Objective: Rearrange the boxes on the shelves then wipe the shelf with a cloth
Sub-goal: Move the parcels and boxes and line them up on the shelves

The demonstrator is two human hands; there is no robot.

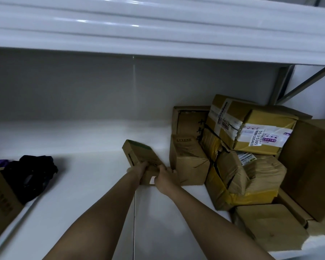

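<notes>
White metal shelf (83,184), glossy, bounded by a grey back wall and an upper shelf lip. Small long brown cardboard box (141,158) lying on the shelf deck near centre, far end angled toward 11 o'clock. Left hand (139,170) closed on the near end from the left; right hand (164,178) closed on the same end from the right, fingers wrapped over the top edge.

Risks, as judged:
- Slick deck: possible skid of the box if pushed rather than lifted.
- Grip at one end only: likely droop or twist of the far end on lifting.
- Leaning stack of taped brown cardboard boxes (242,147) at 3 o'clock, just beside the held box: possible shift or topple if nudged; crushed lower boxes suggest poor support.

Surroundings: black crumpled fabric bundle (32,177) at 9 o'clock, well apart, possibly the cloth, not confirmable. Printed brown carton (2,199) at 8 o'clock. Open deck toward 10 o'clock, unobstructed. Wiping not yet begun.
</notes>
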